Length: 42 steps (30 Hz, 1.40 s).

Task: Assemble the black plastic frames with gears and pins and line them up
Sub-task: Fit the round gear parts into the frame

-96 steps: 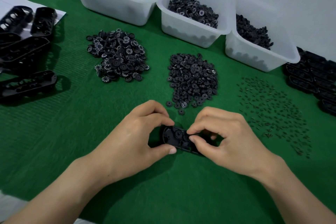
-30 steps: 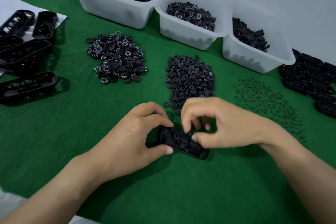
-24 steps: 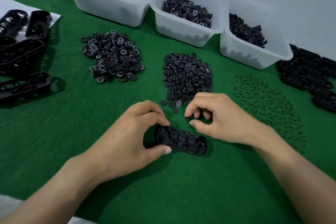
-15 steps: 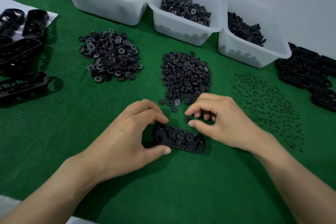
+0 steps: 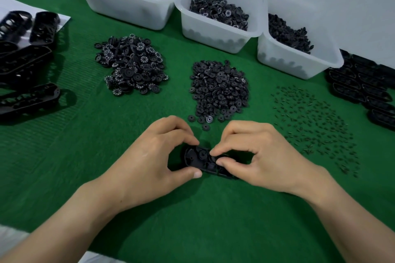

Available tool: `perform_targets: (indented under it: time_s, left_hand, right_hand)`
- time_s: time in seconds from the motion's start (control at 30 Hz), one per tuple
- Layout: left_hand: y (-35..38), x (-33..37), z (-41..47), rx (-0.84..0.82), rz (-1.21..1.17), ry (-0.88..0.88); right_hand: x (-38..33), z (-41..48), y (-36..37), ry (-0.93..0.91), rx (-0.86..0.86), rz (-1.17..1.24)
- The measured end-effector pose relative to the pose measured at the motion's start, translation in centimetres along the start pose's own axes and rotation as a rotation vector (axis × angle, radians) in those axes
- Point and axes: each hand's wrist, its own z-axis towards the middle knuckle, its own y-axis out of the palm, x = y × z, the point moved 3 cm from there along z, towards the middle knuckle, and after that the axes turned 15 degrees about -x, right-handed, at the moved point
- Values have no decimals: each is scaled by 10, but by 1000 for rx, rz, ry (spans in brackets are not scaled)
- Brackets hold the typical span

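A black plastic frame [image 5: 196, 157] lies on the green mat in front of me, with gears seated in it. My left hand [image 5: 154, 158] grips its left end between thumb and fingers. My right hand [image 5: 256, 156] covers the frame's right part, thumb and forefinger pinched over its middle; what they hold is hidden. Beyond the hands lie a pile of numbered gears [image 5: 131, 66], a pile of small gears [image 5: 220, 89] and scattered pins [image 5: 314, 121].
Three white bins stand at the back: frames [image 5: 128, 4], numbered gears [image 5: 215, 30], small gears [image 5: 292, 60]. Black frames [image 5: 23, 66] lie loose at the left. More frames [image 5: 363, 87] are lined up at the right edge.
My right hand came back from the near edge of the small-gear pile and is now pinched over the middle of the frame. My left hand has kept its hold.
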Motion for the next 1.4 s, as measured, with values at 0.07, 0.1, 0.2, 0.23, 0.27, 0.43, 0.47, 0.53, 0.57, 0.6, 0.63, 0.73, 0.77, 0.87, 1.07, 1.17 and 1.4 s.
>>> perform_targets:
  time_s: [0.07, 0.1, 0.2, 0.23, 0.27, 0.43, 0.47, 0.53, 0.57, 0.6, 0.63, 0.73, 0.77, 0.87, 1.07, 1.17, 1.4]
  left_hand:
    - [0, 0, 0, -2, 3, -2]
    - [0, 0, 0, -3, 4, -3]
    - [0, 0, 0, 0, 5, -1]
    - [0, 0, 1, 1, 6, -1]
    - [0, 0, 1, 3, 8, 0]
    - [0, 0, 1, 5, 4, 3]
    - [0, 0, 1, 5, 4, 4]
    - [0, 0, 1, 3, 6, 7]
    - [0, 0, 1, 1, 7, 8]
    - [0, 0, 0, -2, 8, 8]
    - [0, 0, 1, -4, 7, 9]
    - [0, 1, 0, 1, 2, 5]
    - [0, 1, 0, 4, 0, 4]
    - [0, 0, 1, 7, 6, 8]
    - [0, 0, 1, -1, 4, 13]
    - [0, 0, 1, 1, -1, 12]
    - [0, 0, 1, 3, 2, 11]
  right_hand:
    - [-2, 0, 1, -18, 8, -64]
    - [-3, 0, 2, -27, 13, -101]
    - [-3, 0, 3, -40, 30, -125]
    - [-2, 0, 3, -42, 35, -123]
    - [-1, 0, 4, -45, 38, -132]
    - [-3, 1, 5, -38, -2, -197]
    - [-2, 0, 4, -30, -23, -164]
    - [3, 3, -3, 16, -31, -29]
    - [7, 7, -6, 41, 3, 16]
    - [11, 11, -8, 70, 50, 22]
    - [13, 17, -9, 99, 87, 1]
    - [14, 33, -3, 117, 87, -75]
    - [13, 36, -1, 111, 76, -90]
    - [15, 37, -2, 77, 66, -115]
    - [19, 30, -6, 86, 18, -49]
    - [23, 24, -7, 136, -1, 60]
    - [21, 26, -2, 183, 30, 8]
